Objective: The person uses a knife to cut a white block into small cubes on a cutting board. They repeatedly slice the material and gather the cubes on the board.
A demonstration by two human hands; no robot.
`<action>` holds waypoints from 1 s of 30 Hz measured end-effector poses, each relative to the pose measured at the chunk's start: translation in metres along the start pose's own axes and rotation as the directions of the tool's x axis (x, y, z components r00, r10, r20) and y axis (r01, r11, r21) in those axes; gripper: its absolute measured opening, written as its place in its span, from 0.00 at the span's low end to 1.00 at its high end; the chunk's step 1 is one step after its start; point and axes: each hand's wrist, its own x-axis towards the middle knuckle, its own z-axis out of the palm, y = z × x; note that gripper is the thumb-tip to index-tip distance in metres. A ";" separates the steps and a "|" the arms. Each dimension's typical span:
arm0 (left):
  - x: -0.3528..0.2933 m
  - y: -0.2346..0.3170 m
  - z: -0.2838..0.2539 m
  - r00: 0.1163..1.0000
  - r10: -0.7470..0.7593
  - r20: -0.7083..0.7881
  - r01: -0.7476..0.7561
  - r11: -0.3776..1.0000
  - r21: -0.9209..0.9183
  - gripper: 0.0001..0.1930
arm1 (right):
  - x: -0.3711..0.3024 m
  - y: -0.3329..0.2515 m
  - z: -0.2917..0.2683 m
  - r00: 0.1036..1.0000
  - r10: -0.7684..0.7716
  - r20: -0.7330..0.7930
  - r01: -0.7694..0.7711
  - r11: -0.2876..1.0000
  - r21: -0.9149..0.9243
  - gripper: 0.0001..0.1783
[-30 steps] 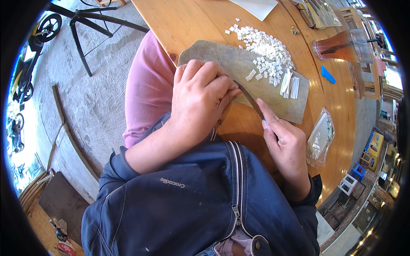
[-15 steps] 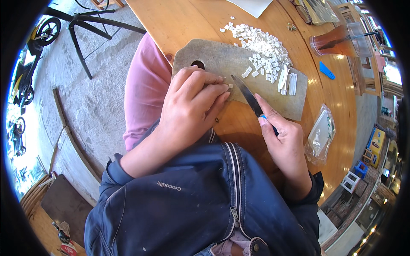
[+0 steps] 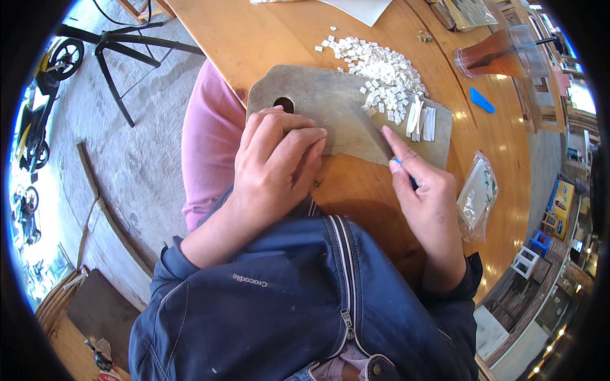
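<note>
A knife (image 3: 377,132) with a dark blade and a bit of blue at its handle is gripped in my right hand (image 3: 429,193), the index finger stretched along its back. Motion blurs the blade, whose tip is at the small white squares (image 3: 381,66) heaped on and beyond the wooden cutting board (image 3: 330,95). My left hand (image 3: 270,155) rests on the board's left part, just below its round hole, fingers curled and pressed together; whatever they pinch is hidden. A few white strips (image 3: 420,120) lie side by side at the board's right end.
The board lies on a wooden table (image 3: 241,32). To its right are a blue plastic piece (image 3: 482,100), a clear plastic packet (image 3: 476,198) and a cup of reddish-brown drink (image 3: 486,56). White paper (image 3: 362,7) lies at the far edge. A black metal stand (image 3: 111,41) stands on the floor at left.
The knife has moved right, away from my left hand and toward the white squares. The small piece by my left fingertips is no longer there. My left hand stays on the board.
</note>
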 end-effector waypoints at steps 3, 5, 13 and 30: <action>0.003 0.004 0.002 0.999 -0.040 0.026 0.040 0.999 -0.001 0.10 | 0.003 0.004 -0.011 0.994 0.100 -0.043 -0.099 0.995 0.028 0.27; 0.011 0.010 0.007 0.997 -0.046 0.059 0.046 0.999 -0.001 0.09 | 0.003 0.009 -0.018 0.988 0.133 -0.079 -0.130 0.990 0.047 0.26; 0.049 0.042 0.055 0.978 -0.074 0.196 0.062 0.996 0.066 0.15 | 0.010 0.013 -0.036 0.965 0.106 -0.241 -0.090 0.993 0.078 0.26; 0.063 0.043 0.077 0.969 -0.120 0.215 0.084 0.982 0.168 0.09 | 0.009 0.005 -0.042 0.966 0.150 -0.211 -0.134 0.987 0.087 0.25</action>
